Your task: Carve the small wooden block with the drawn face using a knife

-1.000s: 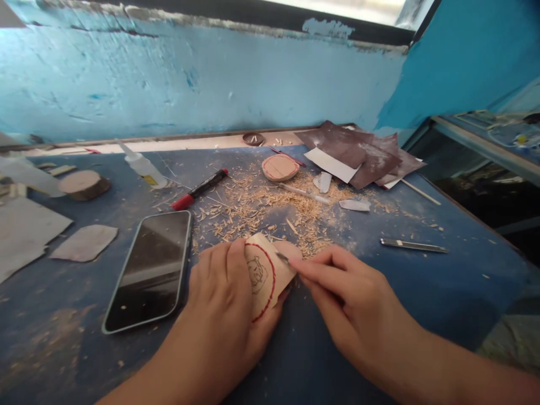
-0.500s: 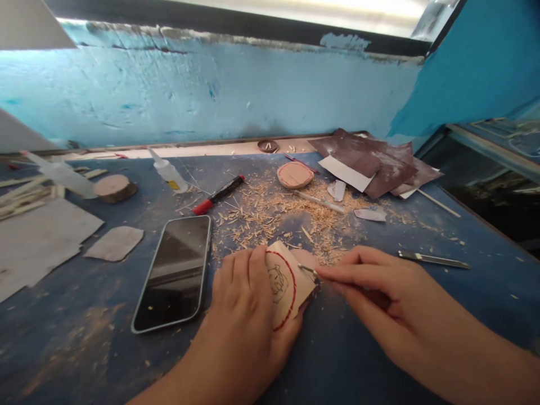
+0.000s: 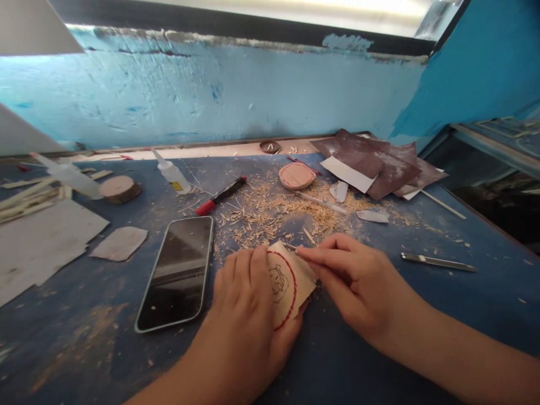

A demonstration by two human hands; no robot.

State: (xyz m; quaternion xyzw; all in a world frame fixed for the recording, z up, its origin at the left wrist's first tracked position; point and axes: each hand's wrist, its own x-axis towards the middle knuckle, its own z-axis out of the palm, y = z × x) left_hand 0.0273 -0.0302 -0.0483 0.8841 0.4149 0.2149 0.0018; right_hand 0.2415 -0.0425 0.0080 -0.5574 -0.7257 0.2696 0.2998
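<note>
My left hand (image 3: 247, 306) is closed around a pale, flat wood piece (image 3: 286, 281), fingers over its left side and thumb along the lower edge. A thick red curve and a small dark line drawing mark its face; part of it is hidden under my fingers. Pinched in my right hand (image 3: 358, 281) is a thin metal blade (image 3: 290, 246), its tip at the wood's upper right edge. Most of the blade is covered by my fingers. Wood shavings (image 3: 270, 211) lie scattered just beyond both hands.
A phone (image 3: 176, 275) lies left of my hands, near a red-capped black marker (image 3: 221, 195). A slim metal blade (image 3: 439, 262) rests to the right. Farther back are a round wood slice (image 3: 297, 175), a glue bottle (image 3: 172, 174) and brown sandpaper sheets (image 3: 358, 157).
My right hand has moved the blade up and left along the wood's edge. My left hand keeps its hold on the wood piece. The view has shifted slightly.
</note>
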